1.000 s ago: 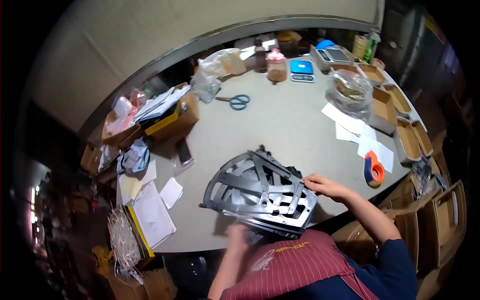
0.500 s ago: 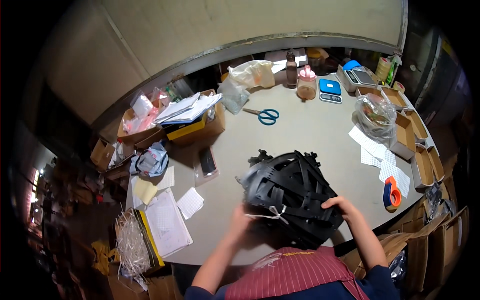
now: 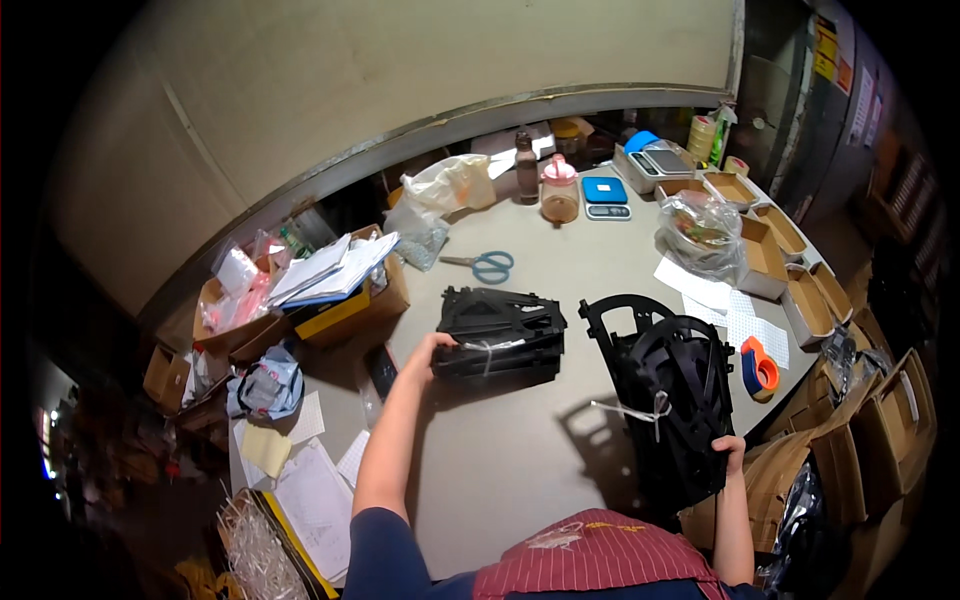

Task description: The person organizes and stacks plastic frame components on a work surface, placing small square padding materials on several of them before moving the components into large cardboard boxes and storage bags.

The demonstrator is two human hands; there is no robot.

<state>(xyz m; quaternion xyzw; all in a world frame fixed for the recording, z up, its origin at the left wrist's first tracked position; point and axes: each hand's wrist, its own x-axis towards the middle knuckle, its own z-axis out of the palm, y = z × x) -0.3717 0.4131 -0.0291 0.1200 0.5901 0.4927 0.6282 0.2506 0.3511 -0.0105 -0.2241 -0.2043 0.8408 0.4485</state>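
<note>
Two bundles of black openwork plastic parts are apart over the table, each tied with a white tie. My left hand point(image 3: 432, 352) grips the left end of the flat, stacked bundle of black plastic parts point(image 3: 505, 330) near the table's middle. At the right, my right hand point(image 3: 732, 455) is closed on the lower right edge of the other bundle of curved black plastic parts point(image 3: 680, 395). That bundle stands tilted, casting a shadow on the table to its left. The fingers behind each bundle are hidden.
Beyond the left bundle lie blue-handled scissors point(image 3: 490, 266). An orange and blue tape dispenser point(image 3: 758, 368) sits right of the other bundle. Cardboard trays point(image 3: 765, 262) and a plastic bag point(image 3: 700, 228) line the right edge. Papers point(image 3: 312, 510) and a filled carton point(image 3: 350, 310) occupy the left.
The black parts, held together in front of me before, are now two separate bundles. My left hand has moved forward and left with one, my right hand rightward with the other. The view has shifted.
</note>
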